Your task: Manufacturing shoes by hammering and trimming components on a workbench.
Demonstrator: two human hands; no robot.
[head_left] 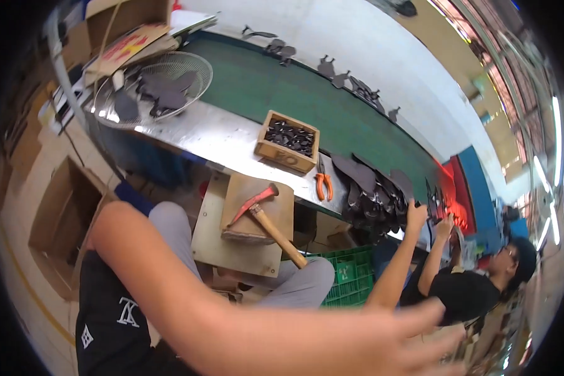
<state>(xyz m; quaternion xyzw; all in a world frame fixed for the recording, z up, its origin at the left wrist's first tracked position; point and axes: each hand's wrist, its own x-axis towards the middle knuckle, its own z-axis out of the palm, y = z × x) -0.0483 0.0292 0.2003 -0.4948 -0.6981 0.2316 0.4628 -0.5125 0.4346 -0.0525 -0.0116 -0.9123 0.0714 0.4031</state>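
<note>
My left arm stretches across the lower part of the view. At its end, my left hand (413,338) is blurred, its fingers spread and nothing seen in them. Farther up on the right, my right hand (416,216) is closed at the edge of a pile of dark sole-shaped pieces (372,188), apparently gripping one; the hold is partly hidden. Left of the pile lie pliers with orange handles (324,186). A hammer (272,227) with a red head and wooden handle rests on a tan block (235,203) in front of my lap.
A wooden box (286,156) of small black pieces stands on the metal bench edge (200,138). Beyond runs a green conveyor belt (250,81) with dark pieces along its far side. A white mesh basket (203,66) sits left. A co-worker (470,291) works at right, near a green crate (347,276).
</note>
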